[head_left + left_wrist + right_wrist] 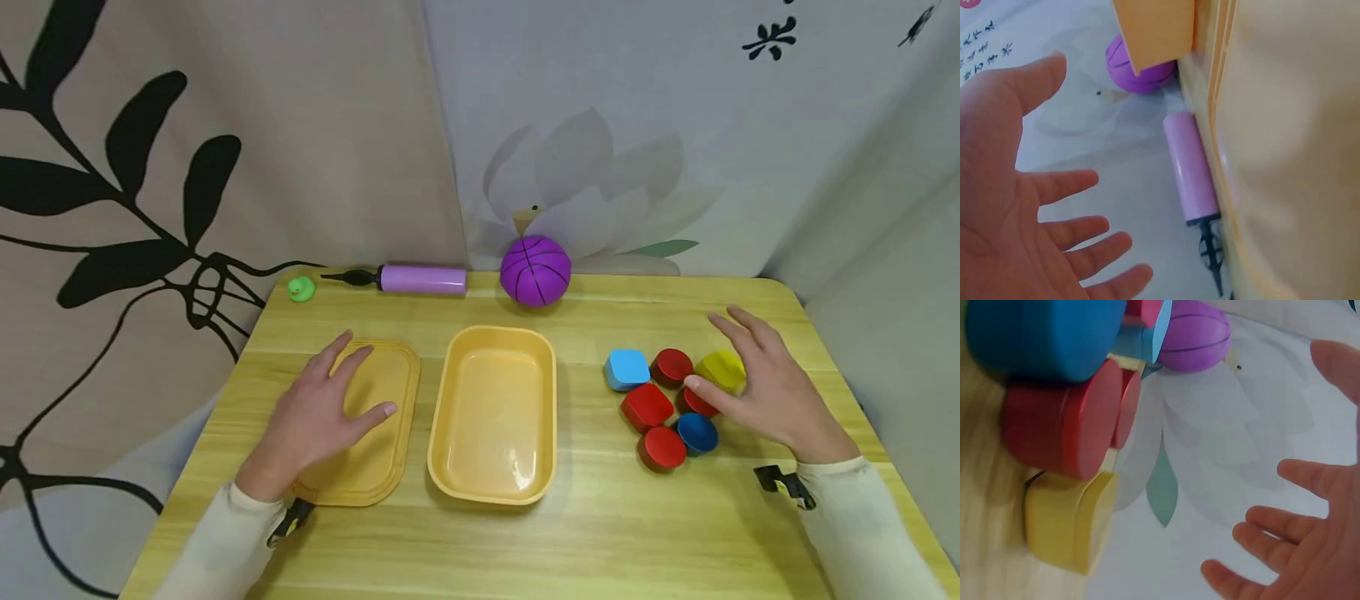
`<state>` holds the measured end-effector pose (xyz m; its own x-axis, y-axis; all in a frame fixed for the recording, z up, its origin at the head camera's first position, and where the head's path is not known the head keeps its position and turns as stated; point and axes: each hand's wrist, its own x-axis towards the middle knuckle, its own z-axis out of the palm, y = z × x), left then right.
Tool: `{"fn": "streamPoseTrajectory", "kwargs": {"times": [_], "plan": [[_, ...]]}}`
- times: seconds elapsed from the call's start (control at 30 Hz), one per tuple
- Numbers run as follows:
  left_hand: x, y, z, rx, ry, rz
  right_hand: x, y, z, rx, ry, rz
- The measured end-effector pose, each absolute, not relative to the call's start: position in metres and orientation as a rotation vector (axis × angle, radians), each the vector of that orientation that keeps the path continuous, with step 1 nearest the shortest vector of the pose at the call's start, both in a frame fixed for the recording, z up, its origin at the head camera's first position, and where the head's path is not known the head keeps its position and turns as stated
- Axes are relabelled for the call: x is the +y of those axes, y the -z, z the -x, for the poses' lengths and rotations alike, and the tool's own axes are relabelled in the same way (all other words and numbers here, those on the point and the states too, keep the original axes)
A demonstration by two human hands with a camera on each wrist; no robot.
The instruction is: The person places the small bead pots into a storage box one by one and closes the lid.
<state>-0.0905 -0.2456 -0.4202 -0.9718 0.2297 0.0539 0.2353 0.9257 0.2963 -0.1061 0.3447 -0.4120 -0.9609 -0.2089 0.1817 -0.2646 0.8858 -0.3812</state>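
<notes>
My left hand is held with spread fingers over a flat yellow-orange lid, gripping nothing. Beside that lid stands a yellow-orange rectangular tub with nothing inside. On the right, my right hand hovers with fingers apart at a cluster of small coloured containers. A yellow one is closest to its fingers, partly covered by them. Around it sit several red ones, such as a round red one, plus a dark blue one and a light blue squarish one. The right wrist view shows the yellow container apart from the fingers.
Along the table's back edge lie a small green rubber duck, a purple hand pump with a black nozzle, and a purple ball with black lines. Behind the wooden table hangs a patterned curtain.
</notes>
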Motion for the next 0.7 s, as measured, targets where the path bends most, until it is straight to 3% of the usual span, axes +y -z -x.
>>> {"fn": "streamPoseTrajectory", "kwargs": {"times": [0.2, 0.7], "plan": [[-0.238, 0.432, 0.085, -3.028, 0.715, 0.390, 0.362, 0.429, 0.112, -2.813, -0.791, -0.329], [-0.205, 0.468, 0.074, -2.791, 1.815, 0.352, 0.402, 0.477, 0.122, -2.843, -1.229, -0.064]]}}
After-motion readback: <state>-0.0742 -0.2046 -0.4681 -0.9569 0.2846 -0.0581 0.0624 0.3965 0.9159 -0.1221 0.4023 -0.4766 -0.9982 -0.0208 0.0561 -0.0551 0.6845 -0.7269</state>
